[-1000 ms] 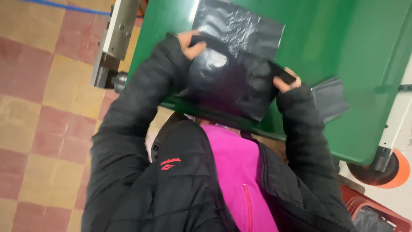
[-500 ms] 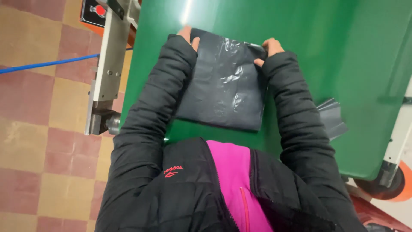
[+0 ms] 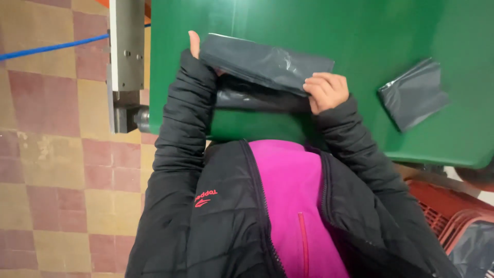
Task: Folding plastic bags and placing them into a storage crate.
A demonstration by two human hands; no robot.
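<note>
At the far left of the frame lies a floor of red and yellow tiles (image 3: 56, 170), with a blue cable (image 3: 46, 49) running across its upper part. Just right of it, a grey metal bracket (image 3: 126, 62) stands against the left edge of the green desk (image 3: 401, 31), which fills the top of the picture.

Your left hand (image 3: 194, 45) sits at the upper left of the desk; only the thumb and the edge of the palm show, pressed against the left end of the dark grey plastic bag (image 3: 265, 64), so its grip looks closed on that end, though the fingers are hidden behind the sleeve. The bag lies near the top centre, folded into a long flat band over the desk, with a second layer showing darker just below it.

Your right hand (image 3: 325, 91) is clenched on the bag's right end, fingers curled over the top fold. By the look of it you are mid-fold, both ends pinched and the band doubled over. The next move calls for keeping both ends level so the edges meet, then pressing the fold flat.

Further right, well apart, a smaller folded grey bag (image 3: 414, 95) rests on the desk. At the lower right, a red crate (image 3: 437, 206) shows under the desk edge.
</note>
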